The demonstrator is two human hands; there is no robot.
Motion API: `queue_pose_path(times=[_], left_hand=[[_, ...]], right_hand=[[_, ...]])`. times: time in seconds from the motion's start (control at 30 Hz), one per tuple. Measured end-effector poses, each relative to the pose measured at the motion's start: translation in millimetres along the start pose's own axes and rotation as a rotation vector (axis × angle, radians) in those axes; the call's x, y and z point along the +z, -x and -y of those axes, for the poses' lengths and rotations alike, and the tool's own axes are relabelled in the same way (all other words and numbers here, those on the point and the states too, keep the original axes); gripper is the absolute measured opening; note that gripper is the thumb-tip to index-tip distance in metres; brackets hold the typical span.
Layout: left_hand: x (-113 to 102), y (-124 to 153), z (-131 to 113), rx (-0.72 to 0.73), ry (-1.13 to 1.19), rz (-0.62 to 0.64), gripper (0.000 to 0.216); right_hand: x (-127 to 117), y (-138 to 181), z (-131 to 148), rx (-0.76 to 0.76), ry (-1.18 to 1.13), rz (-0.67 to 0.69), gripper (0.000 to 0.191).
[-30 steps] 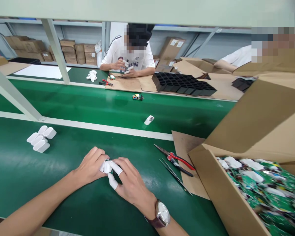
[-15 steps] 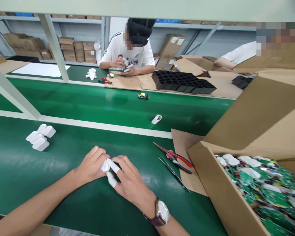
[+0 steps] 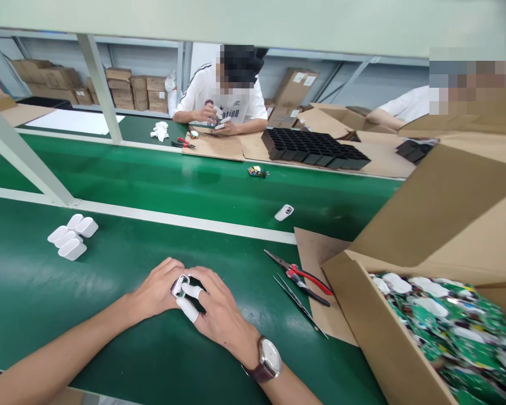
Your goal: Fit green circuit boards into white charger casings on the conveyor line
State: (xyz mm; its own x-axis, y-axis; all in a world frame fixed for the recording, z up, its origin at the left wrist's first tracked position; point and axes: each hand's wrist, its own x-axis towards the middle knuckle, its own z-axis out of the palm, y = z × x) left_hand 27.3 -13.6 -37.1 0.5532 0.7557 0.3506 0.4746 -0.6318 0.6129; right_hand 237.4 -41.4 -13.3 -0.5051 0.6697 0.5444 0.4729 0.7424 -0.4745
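Observation:
My left hand (image 3: 158,289) and my right hand (image 3: 217,309) meet low in the middle of the green bench (image 3: 34,292). Together they are closed round a small white plastic part (image 3: 180,285) with a dark piece under it. White finger cots cover my right thumb and forefinger. A brown-strapped watch (image 3: 269,359) sits on my right wrist. Red-handled pliers (image 3: 301,275) and thin tweezers (image 3: 299,304) lie just right of my hands.
Several white plastic shells (image 3: 69,236) lie at the left. An open cardboard box (image 3: 388,337) of green circuit boards stands at the right. Two small parts (image 3: 284,212) lie on the green conveyor belt. Across it a seated person handles a part beside black trays (image 3: 316,147).
My hands have closed tighter on the white part and turned it, so its dark underside shows. The two small parts on the belt have drifted to the right.

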Motion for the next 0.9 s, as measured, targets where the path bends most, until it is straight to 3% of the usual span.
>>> queue_pose_path(times=[0.1,0.23,0.4,0.73,0.9], left_hand=[[0.5,-1.0,0.4,-0.003,0.036,0.049,0.021],[2.9,-1.9,2.1,-0.027,0.063,0.047,0.013],[3.0,-2.6,2.7,-0.054,0.08,0.074,0.017],[0.3,-5.2,1.3,-0.052,0.086,0.105,0.032],[-1.7,-6.8,1.1,-0.05,0.085,0.113,0.034]], right_hand=[[2.1,1.7,-0.2,-0.003,0.005,-0.011,0.033],[-1.8,2.7,-1.4,-0.102,0.108,0.083,0.025],[-6.0,3.0,-5.3,-0.244,0.238,0.166,0.022],[-2.1,6.9,-7.0,-0.14,0.08,0.151,0.042],[-2.1,1.8,-5.0,-0.032,-0.026,0.12,0.037]])
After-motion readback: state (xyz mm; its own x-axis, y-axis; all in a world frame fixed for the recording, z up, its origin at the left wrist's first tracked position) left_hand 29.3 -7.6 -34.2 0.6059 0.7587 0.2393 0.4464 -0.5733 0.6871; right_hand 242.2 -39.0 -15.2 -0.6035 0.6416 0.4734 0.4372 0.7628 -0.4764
